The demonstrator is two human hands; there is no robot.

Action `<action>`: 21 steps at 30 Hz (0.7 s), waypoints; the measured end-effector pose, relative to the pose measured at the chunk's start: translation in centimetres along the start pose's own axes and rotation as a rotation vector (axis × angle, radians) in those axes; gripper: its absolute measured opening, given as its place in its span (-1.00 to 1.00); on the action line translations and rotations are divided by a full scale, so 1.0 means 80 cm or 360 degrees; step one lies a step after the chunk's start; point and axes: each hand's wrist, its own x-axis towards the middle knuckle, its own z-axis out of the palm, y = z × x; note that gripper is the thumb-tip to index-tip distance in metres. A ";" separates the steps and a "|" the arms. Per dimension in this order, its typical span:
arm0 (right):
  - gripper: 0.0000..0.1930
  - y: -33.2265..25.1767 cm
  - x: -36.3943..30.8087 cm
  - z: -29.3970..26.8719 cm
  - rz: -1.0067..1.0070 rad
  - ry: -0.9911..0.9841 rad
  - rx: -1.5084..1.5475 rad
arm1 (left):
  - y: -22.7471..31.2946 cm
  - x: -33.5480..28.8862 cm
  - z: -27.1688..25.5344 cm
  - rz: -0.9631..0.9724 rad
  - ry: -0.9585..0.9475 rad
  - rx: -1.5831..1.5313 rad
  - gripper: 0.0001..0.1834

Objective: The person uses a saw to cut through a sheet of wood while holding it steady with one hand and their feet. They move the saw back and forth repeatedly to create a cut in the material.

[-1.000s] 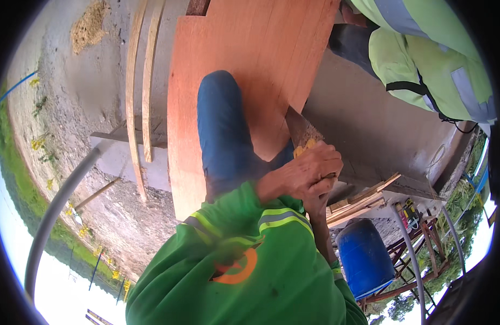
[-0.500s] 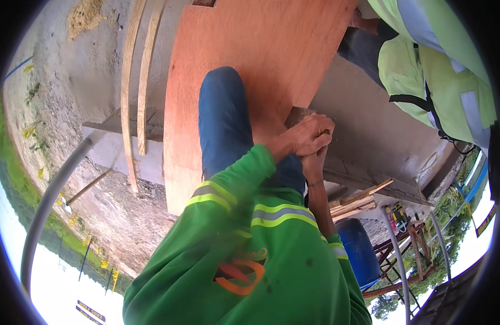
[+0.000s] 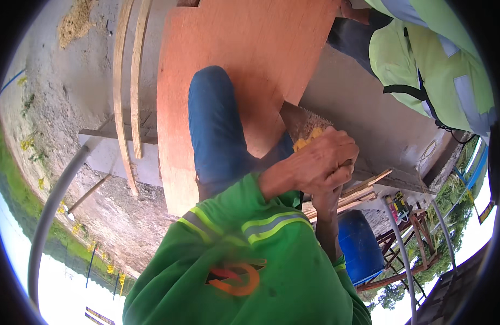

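A handsaw (image 3: pixel 297 118) has its toothed blade at the edge of a reddish plywood sheet (image 3: pixel 234 40), beside a cut corner. Its yellow handle (image 3: pixel 309 140) shows in part above my knuckles. My left hand (image 3: pixel 323 161) is closed round the handle, its arm crossing from the left. Just below and against it, my right hand (image 3: pixel 328 189) is also closed at the handle, its fingers partly covered by the left. My bent blue-trousered knee (image 3: pixel 215 103) rests over the plywood.
Two long wooden strips (image 3: pixel 120 92) lie left of the sheet. A person in a pale yellow-green vest (image 3: pixel 439 70) stands at the upper right, a hand (image 3: pixel 354 12) at the sheet's far edge. A blue barrel (image 3: pixel 361 246), more boards (image 3: pixel 364 192) and grey pipe rails (image 3: pixel 49 216) are nearby.
Both my hands have drawn back toward my body and slightly right, pulling the handsaw with them. More of its blade and its yellow handle now show.
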 end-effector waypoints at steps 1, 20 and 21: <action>-0.64 -0.006 -0.011 -0.004 0.0092 -0.0023 -0.0271 | -0.002 -0.008 0.007 -0.0051 0.0014 -0.0008 -0.77; -0.60 0.035 0.021 -0.004 -0.0084 0.0015 -0.0389 | -0.013 -0.002 0.012 0.0013 0.0045 -0.0125 -0.73; -0.61 0.032 0.022 -0.009 -0.0235 0.0034 -0.0499 | -0.047 0.007 0.002 0.0085 0.0043 -0.0066 -0.73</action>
